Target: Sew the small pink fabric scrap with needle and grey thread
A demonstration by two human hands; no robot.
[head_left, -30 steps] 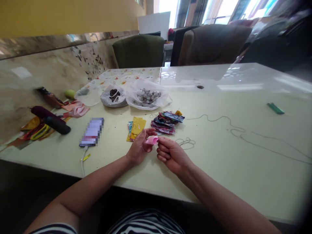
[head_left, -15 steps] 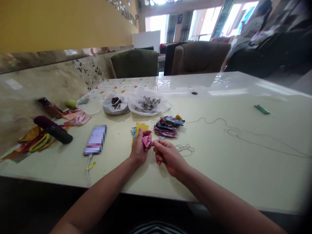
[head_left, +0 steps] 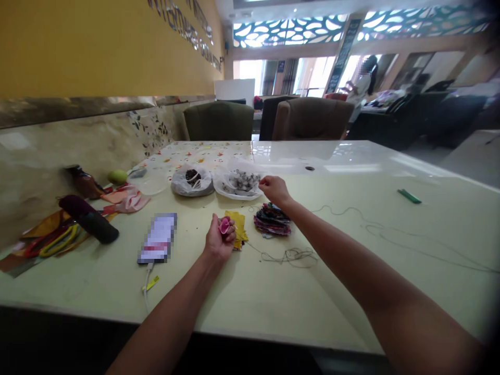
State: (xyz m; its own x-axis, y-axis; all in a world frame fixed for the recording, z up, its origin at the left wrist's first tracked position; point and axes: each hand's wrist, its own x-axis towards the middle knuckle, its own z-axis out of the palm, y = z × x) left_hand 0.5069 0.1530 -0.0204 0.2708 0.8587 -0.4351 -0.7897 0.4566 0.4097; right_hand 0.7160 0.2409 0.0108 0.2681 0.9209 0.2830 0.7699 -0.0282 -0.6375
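1. Head view: the left hand [head_left: 219, 240] is seen resting on the pale table [head_left: 351, 271], its fingers curled tight around a small pink fabric piece [head_left: 224, 225], which is pinched at the fingertips just above a yellow fabric piece [head_left: 238, 229].
2. The right hand [head_left: 275, 190] is extended forward, with fingers drawn together at the edge of a clear plastic bag of small grey pieces [head_left: 240, 183]; whether anything is gripped cannot be told.
3. A stack of multicoloured fabric scraps [head_left: 272, 220] is noted beneath the right wrist, and a loose thread [head_left: 291, 256] lies coiled just beside it.
4. A second bag of dark pieces [head_left: 192, 180] is set left of the first. A phone [head_left: 158, 245] lies left of the left hand, and a green lighter [head_left: 409, 196] well apart to the right.
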